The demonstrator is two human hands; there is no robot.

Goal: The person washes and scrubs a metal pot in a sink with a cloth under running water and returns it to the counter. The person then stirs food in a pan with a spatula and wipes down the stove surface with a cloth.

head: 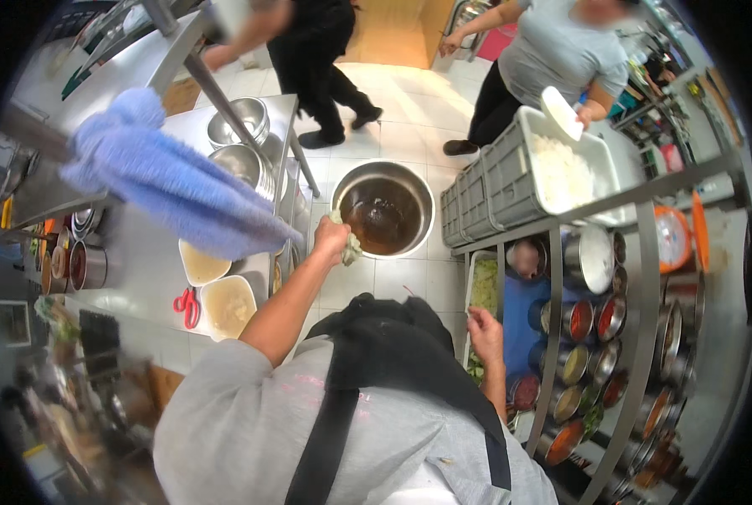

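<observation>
My left hand [332, 242] is closed around a crumpled pale cloth [352, 250] at the near left rim of a large round metal pot [431, 218]. Dark brown liquid [382, 214] with a shiny surface lies inside the pot, low over the tiled floor. How the cloth meets the rim is partly hidden by the fingers. To the right, my right hand [486, 336] hangs with loosely bent fingers and nothing visible in it. It is beside the shelf rack, close to a long tray of chopped green vegetables [488, 284].
A blue towel [174, 170] hangs from the left rack above a steel table [142, 271] with metal bowls [237, 123], white tubs [227, 306] and red-handled scissors [188, 308]. At right, a grey crate [489, 183] stands by a rack. Two people [312, 63] [559, 57] stand ahead.
</observation>
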